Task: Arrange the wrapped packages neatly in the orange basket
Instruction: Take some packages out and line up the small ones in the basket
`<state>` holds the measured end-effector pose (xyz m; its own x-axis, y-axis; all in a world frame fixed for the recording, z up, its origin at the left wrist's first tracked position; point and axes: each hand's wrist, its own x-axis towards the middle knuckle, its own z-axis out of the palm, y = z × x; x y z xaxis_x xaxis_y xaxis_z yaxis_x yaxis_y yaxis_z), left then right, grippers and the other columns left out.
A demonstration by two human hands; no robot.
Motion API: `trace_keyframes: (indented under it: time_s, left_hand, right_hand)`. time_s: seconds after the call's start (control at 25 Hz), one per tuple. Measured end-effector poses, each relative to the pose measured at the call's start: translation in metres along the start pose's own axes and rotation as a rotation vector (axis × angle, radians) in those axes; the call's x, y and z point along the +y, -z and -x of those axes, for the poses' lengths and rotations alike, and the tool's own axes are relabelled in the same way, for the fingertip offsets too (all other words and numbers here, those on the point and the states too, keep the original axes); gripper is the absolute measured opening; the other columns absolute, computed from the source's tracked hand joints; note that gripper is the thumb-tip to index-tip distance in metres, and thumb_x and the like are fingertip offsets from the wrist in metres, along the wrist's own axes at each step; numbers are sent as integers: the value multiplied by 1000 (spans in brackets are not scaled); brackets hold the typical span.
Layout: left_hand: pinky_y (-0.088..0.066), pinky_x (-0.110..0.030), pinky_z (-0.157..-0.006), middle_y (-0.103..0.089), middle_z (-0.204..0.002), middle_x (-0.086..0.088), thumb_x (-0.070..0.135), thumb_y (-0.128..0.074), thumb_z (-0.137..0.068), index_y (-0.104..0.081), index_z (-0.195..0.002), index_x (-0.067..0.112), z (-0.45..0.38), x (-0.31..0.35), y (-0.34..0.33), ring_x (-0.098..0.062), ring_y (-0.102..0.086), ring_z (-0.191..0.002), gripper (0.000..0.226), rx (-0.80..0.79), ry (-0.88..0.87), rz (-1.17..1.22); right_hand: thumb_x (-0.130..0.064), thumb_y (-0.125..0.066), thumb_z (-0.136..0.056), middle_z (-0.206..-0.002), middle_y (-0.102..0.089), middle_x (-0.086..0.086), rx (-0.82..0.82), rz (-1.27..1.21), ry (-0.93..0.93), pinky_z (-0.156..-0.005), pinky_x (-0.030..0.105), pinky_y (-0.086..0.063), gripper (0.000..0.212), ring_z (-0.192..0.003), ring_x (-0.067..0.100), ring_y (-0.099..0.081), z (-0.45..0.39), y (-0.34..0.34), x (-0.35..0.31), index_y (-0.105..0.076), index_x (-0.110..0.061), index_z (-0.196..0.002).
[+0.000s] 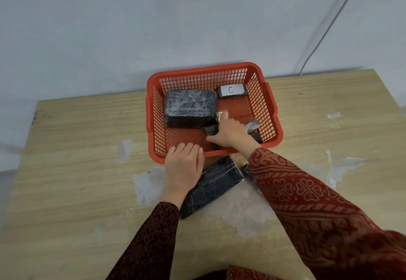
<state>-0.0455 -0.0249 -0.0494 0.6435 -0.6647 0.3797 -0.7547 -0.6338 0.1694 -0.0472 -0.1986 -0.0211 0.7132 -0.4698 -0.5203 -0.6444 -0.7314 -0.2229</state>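
The orange basket [272, 108] sits on the wooden table [77, 169]. Inside the basket, the right hand [229, 131] closes around a small black wrapped package [252, 125] near the front wall. The left hand [183, 166] rests palm-down, fingers together, on a flat wrapped package [215, 185] lying just outside that wall. A large wrapped block [190, 108] occupies the basket's left rear; a package labelled "C" [231, 90] lies at the rear right.

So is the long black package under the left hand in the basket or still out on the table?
Out. The long black package lies on the table in front of the orange basket, outside its near rim, with the left hand on it.
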Motion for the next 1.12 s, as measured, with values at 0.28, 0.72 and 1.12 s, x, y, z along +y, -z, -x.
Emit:
trace_keyframes:
  time_s: [0.28, 0.72, 1.12]
  left_hand:
    - [-34, -33, -62, -60, -69, 0, 23, -40, -97, -61, -75, 14, 1, -1, 1, -20, -52, -66, 31, -11, -14, -1]
    - [-32, -31, -63, -60, -70, 3, 22, -42, -96, -62, -76, 15, 2, 2, 6, -17, -51, -66, 29, -57, 24, 15]
    - [-35, -32, -62, -62, -70, 2, 23, -40, -97, -64, -77, 15, 2, -3, 0, -18, -53, -66, 32, -37, -18, 18]
  right_hand:
    - [-35, -37, -94, -89, -63, 11, -287, -1331, -95, -70, 37, -47, 29, -85, 27, -58, 14, 44, 45, -56, -13, -96]
    - [-17, -75, -75, -99, -64, 11, 181, -145, 164, -67, 31, -45, 33, -83, 25, -58, -31, 79, 63, -58, -3, -100]
    - [-7, -73, -77, -125, -56, 14, 60, 326, 402, -85, 37, -50, 63, -106, 29, -57, -81, 92, 55, -36, -12, -127]
